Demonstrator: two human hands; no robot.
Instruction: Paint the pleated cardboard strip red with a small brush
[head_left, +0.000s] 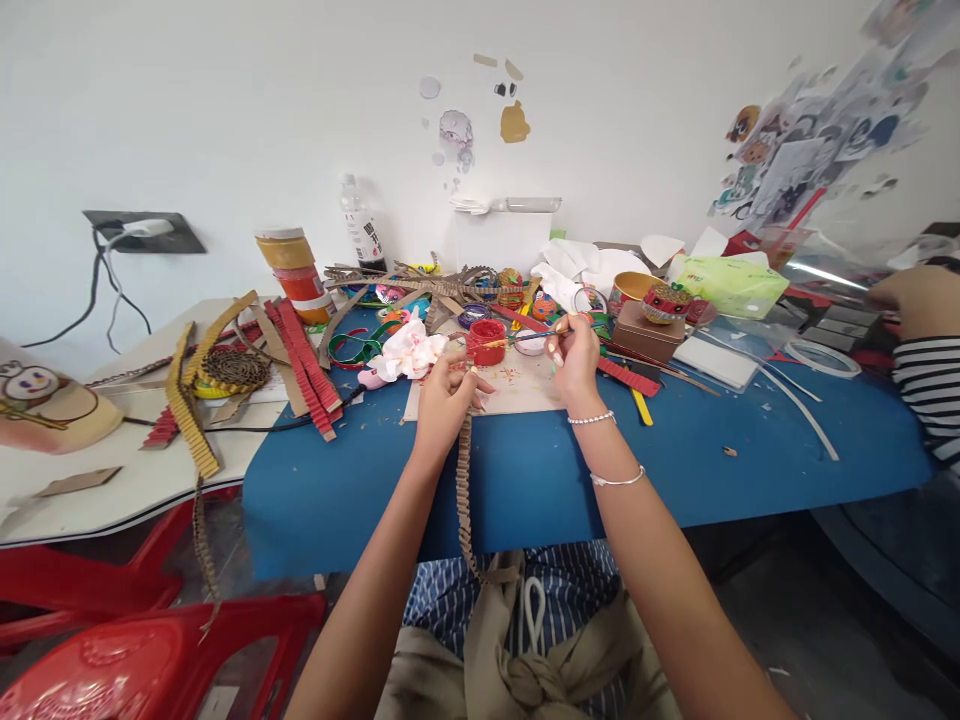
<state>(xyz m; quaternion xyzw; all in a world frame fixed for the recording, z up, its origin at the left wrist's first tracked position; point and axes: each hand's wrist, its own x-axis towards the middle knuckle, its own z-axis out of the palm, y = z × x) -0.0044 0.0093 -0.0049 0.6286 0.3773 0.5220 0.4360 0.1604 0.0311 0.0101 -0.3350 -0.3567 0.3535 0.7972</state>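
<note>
The left forearm (379,555) and right forearm (664,560) reach forward — the left hand (445,395) lower, fingers pinched and pointing rightward; the right hand (577,360) higher, thumb and curled fingers gripping — hands apart.

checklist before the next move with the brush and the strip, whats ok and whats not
1. Right hand holds the brush: ok.
2. Left hand holds the cardboard strip: ok.
3. Red jar open: ok, just beyond the left hand.
4. Enough paint on the brush: cannot tell, too small.
5. Strip's lower end off the clothing: not ok, it hangs past the table edge down to it.
</note>
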